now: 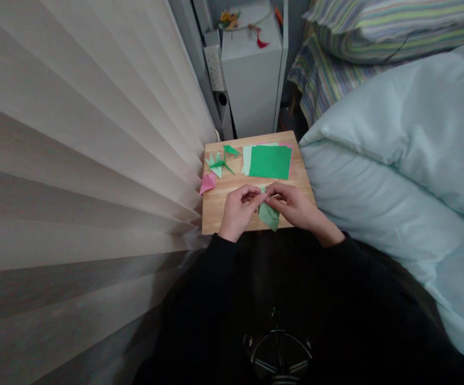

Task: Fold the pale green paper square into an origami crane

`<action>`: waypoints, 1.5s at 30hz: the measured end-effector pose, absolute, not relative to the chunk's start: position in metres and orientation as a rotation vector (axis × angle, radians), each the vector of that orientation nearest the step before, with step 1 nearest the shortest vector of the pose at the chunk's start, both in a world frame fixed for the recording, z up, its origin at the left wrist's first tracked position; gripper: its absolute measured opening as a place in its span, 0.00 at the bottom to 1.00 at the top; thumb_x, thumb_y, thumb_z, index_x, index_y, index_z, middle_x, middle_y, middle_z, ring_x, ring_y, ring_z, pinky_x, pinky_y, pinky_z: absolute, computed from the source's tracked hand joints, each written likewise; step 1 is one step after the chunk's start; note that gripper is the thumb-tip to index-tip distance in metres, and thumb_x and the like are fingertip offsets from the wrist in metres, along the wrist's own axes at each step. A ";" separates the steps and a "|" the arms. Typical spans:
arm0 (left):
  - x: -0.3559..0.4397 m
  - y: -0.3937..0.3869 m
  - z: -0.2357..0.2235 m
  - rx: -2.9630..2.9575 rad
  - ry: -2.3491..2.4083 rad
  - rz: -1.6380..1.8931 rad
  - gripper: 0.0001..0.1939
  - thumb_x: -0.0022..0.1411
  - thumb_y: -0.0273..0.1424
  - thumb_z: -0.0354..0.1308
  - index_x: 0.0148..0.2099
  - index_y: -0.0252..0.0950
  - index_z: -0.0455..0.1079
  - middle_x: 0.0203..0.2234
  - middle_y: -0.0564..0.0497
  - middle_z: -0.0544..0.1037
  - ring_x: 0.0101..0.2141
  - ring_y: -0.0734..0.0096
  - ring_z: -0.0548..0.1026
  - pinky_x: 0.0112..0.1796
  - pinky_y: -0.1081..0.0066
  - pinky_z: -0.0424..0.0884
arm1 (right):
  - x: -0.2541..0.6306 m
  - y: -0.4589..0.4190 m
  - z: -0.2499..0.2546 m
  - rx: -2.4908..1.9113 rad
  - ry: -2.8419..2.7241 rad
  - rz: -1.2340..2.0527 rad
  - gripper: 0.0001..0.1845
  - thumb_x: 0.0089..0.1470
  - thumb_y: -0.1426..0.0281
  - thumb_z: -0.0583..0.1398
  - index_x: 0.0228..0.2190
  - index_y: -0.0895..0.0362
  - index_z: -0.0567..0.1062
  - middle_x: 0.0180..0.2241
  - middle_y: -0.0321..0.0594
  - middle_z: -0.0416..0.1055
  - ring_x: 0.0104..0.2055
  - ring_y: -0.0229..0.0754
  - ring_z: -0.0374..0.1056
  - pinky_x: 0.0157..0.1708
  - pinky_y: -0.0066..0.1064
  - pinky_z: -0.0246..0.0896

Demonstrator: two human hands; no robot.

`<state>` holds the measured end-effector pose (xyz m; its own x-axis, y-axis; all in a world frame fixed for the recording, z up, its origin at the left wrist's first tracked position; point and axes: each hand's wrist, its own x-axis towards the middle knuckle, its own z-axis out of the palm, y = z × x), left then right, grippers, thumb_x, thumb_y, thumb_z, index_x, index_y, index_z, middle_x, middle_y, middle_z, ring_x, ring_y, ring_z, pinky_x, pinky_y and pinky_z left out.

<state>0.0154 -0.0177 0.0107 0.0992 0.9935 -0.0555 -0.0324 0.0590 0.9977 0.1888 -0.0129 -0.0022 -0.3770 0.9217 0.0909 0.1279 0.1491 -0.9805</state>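
A pleated curtain (95,133) hangs at nine o'clock, a white cabinet (250,80) topped by a red tassel (262,43) at twelve, a striped pillow (408,20) at two, a pale-blue duvet (408,144) at three

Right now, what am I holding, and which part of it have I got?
A folded green paper: your left hand and right hand pinch it near its narrower far end, leaving the broader near part uncovered.

Pale pleated curtain (107,128) left; white cabinet (251,91) beyond wooden table (214,214); light-blue quilt (400,123), striped pillow (428,21) right; dim light.
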 end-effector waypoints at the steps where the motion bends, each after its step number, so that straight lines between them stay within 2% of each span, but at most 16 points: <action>1: 0.016 -0.018 0.011 1.205 1.146 1.117 0.11 0.54 0.36 0.71 0.31 0.35 0.75 0.24 0.53 0.76 0.24 0.76 0.69 0.26 0.73 0.65 | 0.189 -0.013 -0.003 -1.021 -1.669 1.298 0.13 0.63 0.58 0.62 0.34 0.55 0.76 0.37 0.41 0.74 0.40 0.44 0.71 0.42 0.38 0.68; 7: 0.016 -0.017 0.008 1.238 1.195 1.122 0.09 0.54 0.35 0.70 0.32 0.34 0.77 0.26 0.52 0.78 0.26 0.75 0.70 0.29 0.72 0.65 | 0.188 -0.013 -0.005 -1.055 -1.668 1.242 0.12 0.62 0.59 0.62 0.32 0.55 0.75 0.36 0.40 0.74 0.40 0.45 0.71 0.45 0.40 0.67; 17: 0.017 -0.018 0.010 1.245 1.223 1.121 0.07 0.53 0.33 0.68 0.30 0.35 0.77 0.26 0.52 0.79 0.27 0.73 0.72 0.32 0.71 0.68 | 0.187 -0.013 -0.004 -1.053 -1.670 1.239 0.17 0.61 0.53 0.63 0.32 0.55 0.75 0.36 0.42 0.74 0.41 0.46 0.70 0.45 0.42 0.69; 24: 0.015 -0.017 0.008 1.258 1.262 1.181 0.07 0.56 0.34 0.67 0.30 0.36 0.78 0.24 0.52 0.78 0.28 0.71 0.73 0.34 0.69 0.69 | 0.189 -0.013 -0.004 -1.063 -1.692 1.254 0.14 0.60 0.57 0.63 0.30 0.54 0.75 0.37 0.42 0.74 0.41 0.46 0.70 0.44 0.41 0.69; 31: 0.015 -0.015 0.011 1.203 1.293 1.244 0.08 0.58 0.34 0.68 0.31 0.35 0.78 0.21 0.54 0.74 0.24 0.76 0.69 0.29 0.72 0.65 | 0.185 -0.014 -0.003 -1.125 -1.626 1.224 0.08 0.57 0.63 0.64 0.34 0.55 0.75 0.38 0.41 0.74 0.41 0.45 0.70 0.42 0.39 0.67; 35: 0.015 -0.014 0.012 1.120 1.288 1.306 0.10 0.58 0.36 0.68 0.34 0.34 0.76 0.22 0.55 0.74 0.25 0.77 0.69 0.30 0.73 0.66 | 0.184 -0.014 -0.004 -1.108 -1.538 1.230 0.12 0.55 0.65 0.65 0.40 0.54 0.72 0.42 0.41 0.73 0.41 0.43 0.70 0.42 0.37 0.67; 40: 0.016 -0.014 0.010 1.049 1.239 1.301 0.14 0.57 0.41 0.69 0.34 0.35 0.75 0.24 0.55 0.75 0.25 0.77 0.70 0.31 0.73 0.68 | 0.186 -0.013 -0.006 -1.200 -1.613 1.226 0.11 0.56 0.60 0.65 0.33 0.55 0.73 0.34 0.39 0.73 0.35 0.42 0.67 0.35 0.34 0.63; 45: 0.016 -0.015 0.013 1.179 1.204 1.193 0.15 0.54 0.42 0.72 0.31 0.36 0.76 0.22 0.55 0.73 0.24 0.76 0.67 0.29 0.72 0.65 | 0.186 -0.013 -0.006 -1.184 -1.598 1.222 0.11 0.55 0.61 0.65 0.31 0.55 0.74 0.33 0.39 0.73 0.37 0.43 0.67 0.37 0.35 0.63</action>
